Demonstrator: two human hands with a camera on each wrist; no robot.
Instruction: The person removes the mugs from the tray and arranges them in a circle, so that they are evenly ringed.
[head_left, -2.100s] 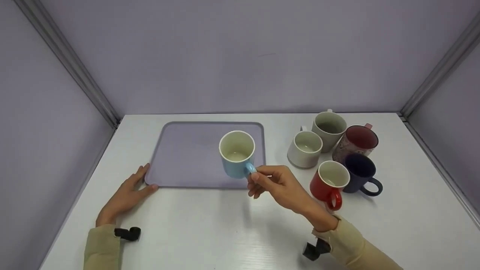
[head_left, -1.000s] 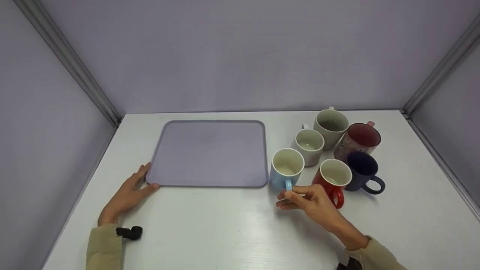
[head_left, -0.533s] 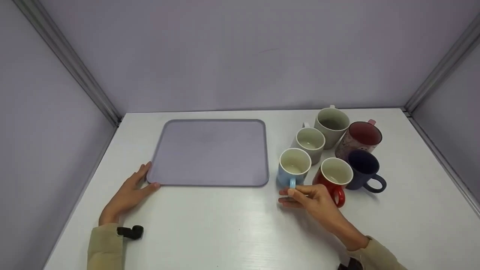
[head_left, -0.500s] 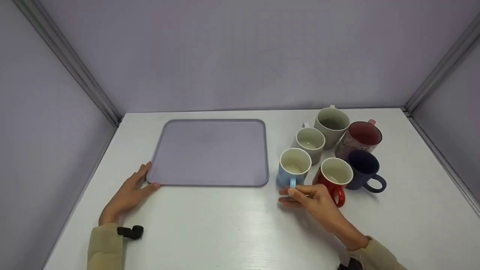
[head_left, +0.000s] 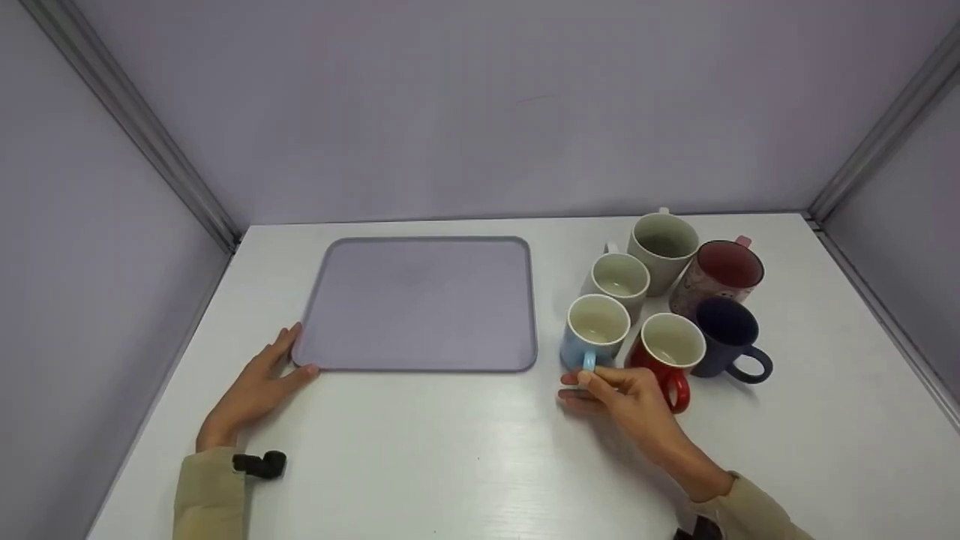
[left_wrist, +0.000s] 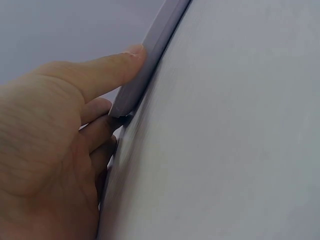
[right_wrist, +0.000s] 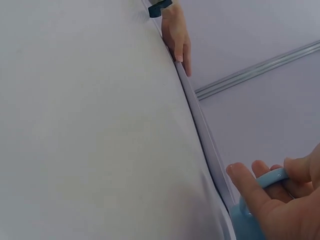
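Note:
My right hand (head_left: pixel 634 409) pinches the handle of a light blue mug (head_left: pixel 577 350) between thumb and fingers; the handle also shows in the right wrist view. The mug is upright on the right of the grey-purple tray (head_left: pixel 420 304), in front of a small white mug (head_left: pixel 634 300) and left of a red mug (head_left: pixel 649 360). At the tray's near left corner rests my left hand (head_left: pixel 255 394), thumb along the front edge and fingers along the left side. In the left wrist view, the thumb of that hand (left_wrist: pixel 55 115) touches the tray's outer rim (left_wrist: pixel 145 60).
Behind the small white mug stands a larger off-white mug (head_left: pixel 660 274). A patterned pink mug (head_left: pixel 705 289) and a dark blue mug (head_left: pixel 724 360) are on the right of the group. Walls (head_left: pixel 480 112) enclose the white table (head_left: pixel 420 450) at the back and sides.
The right hand has carried the light blue mug from above the tray's right part to the right, down beside the other mugs, then slightly farther right. The left hand stays at the tray corner.

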